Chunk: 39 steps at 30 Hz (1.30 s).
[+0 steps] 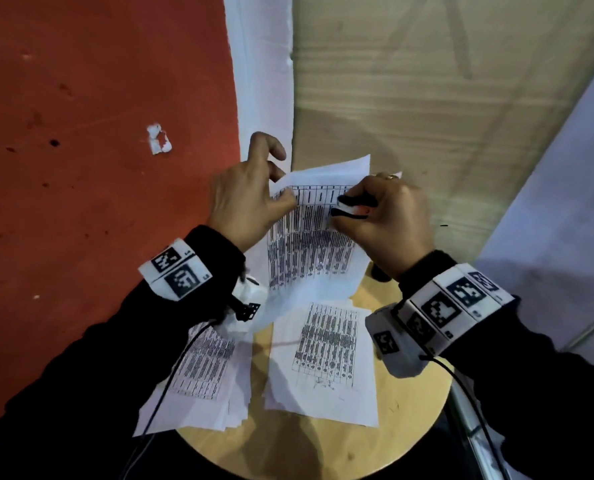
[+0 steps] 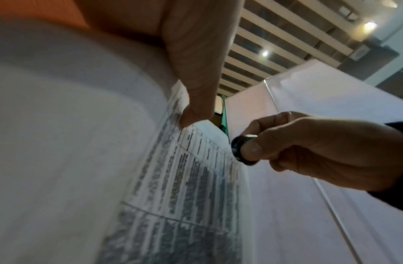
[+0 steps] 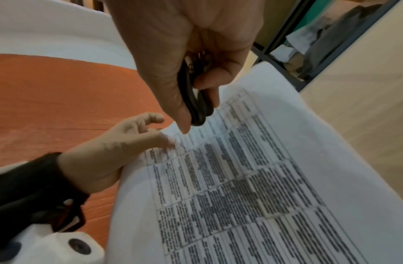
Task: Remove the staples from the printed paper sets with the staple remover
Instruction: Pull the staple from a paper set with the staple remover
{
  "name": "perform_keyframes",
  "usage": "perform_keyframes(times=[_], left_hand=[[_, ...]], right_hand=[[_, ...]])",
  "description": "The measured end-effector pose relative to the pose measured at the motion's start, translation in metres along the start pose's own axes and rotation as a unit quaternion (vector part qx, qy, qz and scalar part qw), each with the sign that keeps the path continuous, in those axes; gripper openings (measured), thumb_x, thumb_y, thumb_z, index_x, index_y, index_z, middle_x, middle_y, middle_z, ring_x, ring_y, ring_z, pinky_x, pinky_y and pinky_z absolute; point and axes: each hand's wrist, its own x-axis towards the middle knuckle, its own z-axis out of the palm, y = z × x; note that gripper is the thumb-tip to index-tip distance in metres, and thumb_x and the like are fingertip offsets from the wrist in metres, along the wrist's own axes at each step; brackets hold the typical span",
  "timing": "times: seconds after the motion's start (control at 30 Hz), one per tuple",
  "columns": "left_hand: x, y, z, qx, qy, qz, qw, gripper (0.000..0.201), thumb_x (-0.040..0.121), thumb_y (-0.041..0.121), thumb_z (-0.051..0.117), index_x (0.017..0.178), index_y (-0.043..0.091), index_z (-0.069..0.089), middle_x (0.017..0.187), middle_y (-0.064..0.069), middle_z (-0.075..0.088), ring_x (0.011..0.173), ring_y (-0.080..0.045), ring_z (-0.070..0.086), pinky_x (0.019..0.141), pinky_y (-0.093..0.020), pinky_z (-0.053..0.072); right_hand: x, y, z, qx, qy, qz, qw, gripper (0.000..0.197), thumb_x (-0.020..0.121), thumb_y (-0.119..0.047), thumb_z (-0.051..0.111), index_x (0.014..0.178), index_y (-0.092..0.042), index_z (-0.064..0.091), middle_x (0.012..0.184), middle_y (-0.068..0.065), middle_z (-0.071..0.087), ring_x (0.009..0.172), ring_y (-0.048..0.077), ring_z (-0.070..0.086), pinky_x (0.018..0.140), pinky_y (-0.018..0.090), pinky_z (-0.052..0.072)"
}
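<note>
Item: held set (image 1: 309, 237). I had it raised off the stool (image 1: 413, 410), tilted toward me, top edge up, so the stapled corner stood free for the tool. Staple itself: not visible to me.

Item: left hand (image 1: 243, 209). Thumb and forefinger pinched the set's top left corner, other fingers spread loose; I judged this grip kept the sheets taut against a pull from the other side.

Item: right hand (image 1: 385, 223). Clamped round the remover (image 1: 349, 206), thumb on one handle, fingers on the other, its jaws pointing at the top edge. Whether they had bitten a staple, I could not tell.

Item: two more sets, left set (image 1: 202, 368) and right set (image 1: 326, 355). Flat on the stool below my wrists, near at hand, probably for their turn or already finished.
</note>
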Motion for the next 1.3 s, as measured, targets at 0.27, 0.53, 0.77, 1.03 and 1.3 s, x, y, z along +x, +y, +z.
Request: perform_keyframes(times=[0.27, 0.53, 0.77, 1.03, 1.3], left_hand=[[0.008, -0.021, 0.016, -0.070, -0.074, -0.057, 0.993, 0.052, 0.068, 0.031, 0.072, 0.109, 0.018, 0.043, 0.068, 0.017, 0.057, 0.073, -0.034, 0.062, 0.069, -0.040, 0.047], [0.011, -0.014, 0.014, -0.199, -0.167, -0.022, 0.965, 0.044, 0.064, 0.033, 0.078, 0.095, 0.032, 0.046, 0.071, -0.002, 0.069, 0.068, -0.036, 0.056, 0.063, -0.032, 0.036], [0.008, -0.025, 0.001, -0.175, -0.145, -0.013, 0.974, 0.038, 0.059, 0.049, 0.076, 0.087, 0.027, 0.063, 0.066, 0.009, 0.066, 0.064, -0.006, 0.055, 0.065, -0.025, 0.040], [0.003, -0.025, -0.004, -0.178, -0.182, -0.076, 0.964, 0.029, 0.063, 0.045, 0.074, 0.061, 0.017, 0.067, 0.057, -0.004, 0.056, 0.051, -0.009, 0.043, 0.052, -0.023, 0.031], [0.004, -0.012, -0.009, -0.221, -0.193, -0.083, 0.952, 0.049, 0.065, 0.044, 0.072, 0.077, -0.004, 0.069, 0.067, -0.026, 0.062, 0.063, -0.014, 0.046, 0.060, -0.029, 0.035]], right_hand=[[0.006, 0.042, 0.011, -0.056, -0.050, 0.028, 0.997, 0.037, 0.059, -0.017, 0.085, 0.090, -0.008, 0.067, 0.087, 0.001, 0.056, 0.082, 0.017, 0.056, 0.072, 0.029, 0.044], [0.030, 0.015, 0.000, -0.038, -0.248, -0.111, 0.962, 0.045, 0.055, -0.016, 0.089, 0.094, -0.011, 0.067, 0.137, 0.009, 0.042, 0.104, 0.013, 0.053, 0.082, 0.019, 0.043], [0.030, 0.005, -0.008, -0.008, -0.261, -0.059, 0.963, 0.045, 0.051, -0.020, 0.091, 0.087, -0.015, 0.065, 0.088, 0.001, 0.062, 0.083, 0.019, 0.059, 0.076, 0.032, 0.048], [0.020, -0.004, -0.009, 0.025, -0.238, -0.024, 0.971, 0.045, 0.051, -0.024, 0.091, 0.088, -0.015, 0.066, 0.086, 0.001, 0.067, 0.083, 0.019, 0.063, 0.075, 0.033, 0.051], [0.000, -0.005, -0.001, -0.031, -0.035, -0.192, 0.980, 0.037, 0.063, -0.019, 0.075, 0.096, -0.006, 0.065, 0.110, 0.009, 0.057, 0.083, 0.030, 0.063, 0.063, 0.042, 0.055]])
